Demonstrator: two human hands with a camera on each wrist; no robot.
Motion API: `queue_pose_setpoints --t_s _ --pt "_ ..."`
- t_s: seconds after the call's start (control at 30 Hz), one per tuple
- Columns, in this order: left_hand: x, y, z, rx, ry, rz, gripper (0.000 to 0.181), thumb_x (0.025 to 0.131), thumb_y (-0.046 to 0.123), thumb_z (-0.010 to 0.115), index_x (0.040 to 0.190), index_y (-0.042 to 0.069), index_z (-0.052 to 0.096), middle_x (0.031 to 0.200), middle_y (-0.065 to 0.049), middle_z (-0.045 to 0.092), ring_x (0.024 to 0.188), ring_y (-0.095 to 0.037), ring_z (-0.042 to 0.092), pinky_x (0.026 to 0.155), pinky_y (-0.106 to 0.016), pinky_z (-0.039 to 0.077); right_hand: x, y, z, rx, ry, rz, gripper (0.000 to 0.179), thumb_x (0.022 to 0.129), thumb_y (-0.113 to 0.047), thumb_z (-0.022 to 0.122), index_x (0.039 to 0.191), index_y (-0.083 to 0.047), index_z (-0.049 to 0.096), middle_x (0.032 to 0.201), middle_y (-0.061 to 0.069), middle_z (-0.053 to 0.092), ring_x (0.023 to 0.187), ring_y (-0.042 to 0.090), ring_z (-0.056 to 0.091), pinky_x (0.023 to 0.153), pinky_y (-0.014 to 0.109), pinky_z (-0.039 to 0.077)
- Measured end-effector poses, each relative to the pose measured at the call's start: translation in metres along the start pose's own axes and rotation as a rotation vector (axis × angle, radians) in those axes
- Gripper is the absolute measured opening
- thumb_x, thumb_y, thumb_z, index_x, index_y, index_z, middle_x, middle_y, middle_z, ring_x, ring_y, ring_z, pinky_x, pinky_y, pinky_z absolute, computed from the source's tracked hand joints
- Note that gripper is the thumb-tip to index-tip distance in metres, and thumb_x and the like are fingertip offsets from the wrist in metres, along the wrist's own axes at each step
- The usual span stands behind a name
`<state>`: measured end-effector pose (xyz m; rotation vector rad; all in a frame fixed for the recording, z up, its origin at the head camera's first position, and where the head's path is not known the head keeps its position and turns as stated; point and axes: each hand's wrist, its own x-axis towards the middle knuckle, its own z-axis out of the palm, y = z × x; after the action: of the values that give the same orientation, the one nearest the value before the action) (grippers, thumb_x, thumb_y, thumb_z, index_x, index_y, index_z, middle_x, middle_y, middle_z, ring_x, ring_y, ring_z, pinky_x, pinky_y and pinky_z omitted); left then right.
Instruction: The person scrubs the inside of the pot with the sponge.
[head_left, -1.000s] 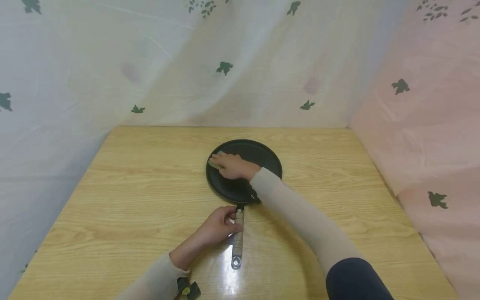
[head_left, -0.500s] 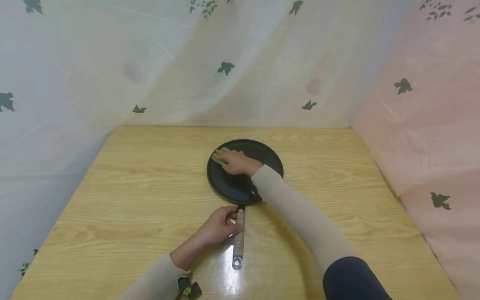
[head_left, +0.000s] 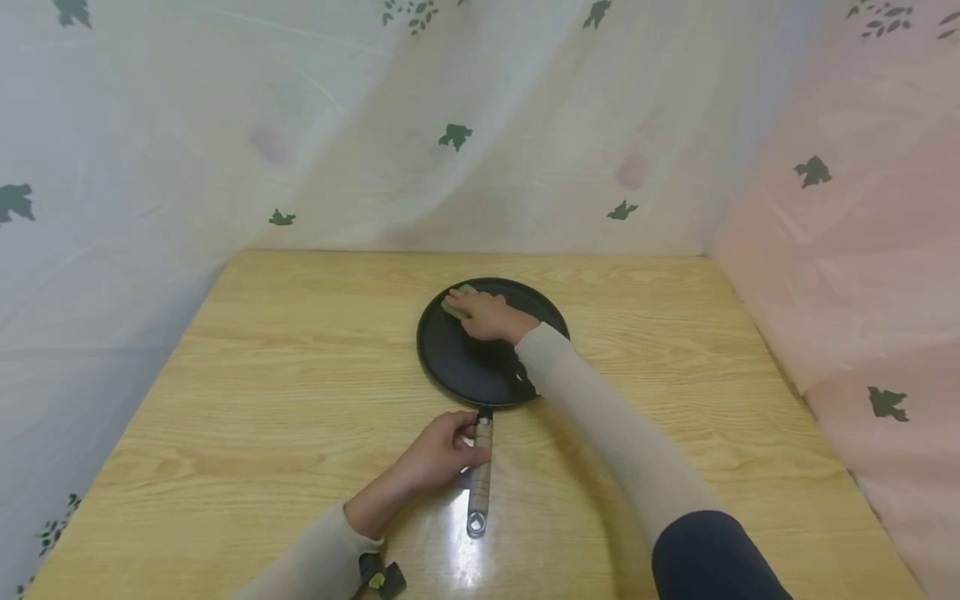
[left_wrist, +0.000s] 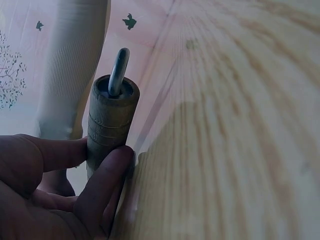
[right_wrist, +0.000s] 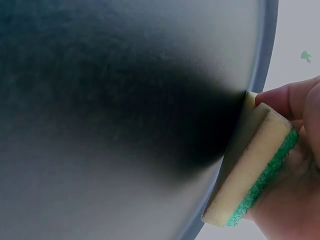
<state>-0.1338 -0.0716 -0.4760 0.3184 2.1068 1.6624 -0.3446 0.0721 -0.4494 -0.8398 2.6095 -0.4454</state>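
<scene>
A round black frying pan (head_left: 465, 379) lies on the wooden table, its wood-look handle (head_left: 480, 492) pointing toward me. My left hand (head_left: 438, 454) pinches that handle near the pan end, between thumb and fingers. In the left wrist view, the metal hanging loop (left_wrist: 118, 72) sticks out of the handle's end. Over the far left part of the pan, my right hand (head_left: 491, 317) holds a sponge (head_left: 452, 309). The right wrist view shows the sponge's yellow side facing the pan near its rim, with the green scouring layer (right_wrist: 265, 175) toward the palm.
The light wooden table (head_left: 262, 375) reaches back to a pale curtain (head_left: 360, 150) with green bird and leaf prints. A pinkish curtain (head_left: 862, 275) borders the right side. My right forearm (head_left: 615, 425) crosses over the pan's right edge.
My right hand has moved the sponge away from me and to the right, from the pan's left edge toward its far edge. The left hand keeps its hold on the handle.
</scene>
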Motion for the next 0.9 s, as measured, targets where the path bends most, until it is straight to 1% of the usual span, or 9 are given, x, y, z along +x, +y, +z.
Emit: queue_pose_setpoints --t_s 0.2,0.43,0.53,0.6,0.77,0.9 --pt "0.001 0.001 0.001 -0.018 -0.011 -0.013 0.050 0.094 -0.001 0.073 0.138 -0.016 0.055 0.109 -0.014 0.067 0.073 -0.012 0.064 0.060 -0.033 0.063 -0.006 0.013 -0.005 -0.013 0.011 0.034 0.062 0.107 -0.010 0.043 0.167 -0.016 0.028 0.175 0.007 0.020 0.161 0.034 0.012 0.126 0.071 0.009" --pt "-0.001 0.001 0.000 0.032 0.006 -0.017 0.049 0.093 0.001 0.075 0.136 -0.015 0.058 0.108 -0.014 0.066 0.073 -0.012 0.061 0.058 -0.027 0.058 -0.019 0.025 -0.013 -0.010 0.011 0.061 0.062 0.107 -0.009 0.043 0.168 -0.014 0.027 0.175 0.008 0.020 0.161 0.033 0.012 0.125 0.073 0.009" --pt "-0.001 0.001 -0.001 0.028 0.007 -0.025 0.049 0.093 0.002 0.075 0.136 -0.014 0.057 0.109 -0.013 0.066 0.074 -0.012 0.061 0.058 -0.026 0.058 -0.024 0.030 -0.016 -0.006 0.014 0.071 0.062 0.107 -0.009 0.043 0.167 -0.012 0.028 0.174 0.009 0.020 0.161 0.034 0.013 0.124 0.075 0.010" --pt "0.000 0.001 0.000 0.017 0.005 -0.026 0.050 0.093 0.001 0.075 0.137 -0.015 0.056 0.110 -0.014 0.065 0.074 -0.012 0.061 0.059 -0.028 0.060 -0.028 0.032 -0.017 -0.003 0.013 0.073 0.061 0.107 -0.008 0.042 0.167 -0.011 0.029 0.174 0.010 0.021 0.161 0.035 0.013 0.123 0.076 0.011" --pt "-0.001 0.001 0.000 -0.002 0.010 -0.034 0.051 0.094 0.000 0.074 0.138 -0.016 0.055 0.112 -0.015 0.064 0.076 -0.013 0.061 0.060 -0.031 0.062 -0.033 0.036 -0.018 -0.007 0.012 0.072 0.061 0.107 -0.010 0.041 0.166 -0.010 0.029 0.174 0.011 0.020 0.161 0.036 0.013 0.123 0.075 0.012" --pt "-0.003 0.003 0.000 0.009 0.007 -0.024 0.052 0.094 0.001 0.074 0.138 -0.017 0.054 0.112 -0.017 0.064 0.077 -0.012 0.061 0.061 -0.031 0.062 -0.036 0.035 -0.020 -0.023 0.007 0.090 0.059 0.108 -0.011 0.041 0.166 -0.010 0.030 0.174 0.012 0.020 0.161 0.035 0.014 0.124 0.073 0.014"
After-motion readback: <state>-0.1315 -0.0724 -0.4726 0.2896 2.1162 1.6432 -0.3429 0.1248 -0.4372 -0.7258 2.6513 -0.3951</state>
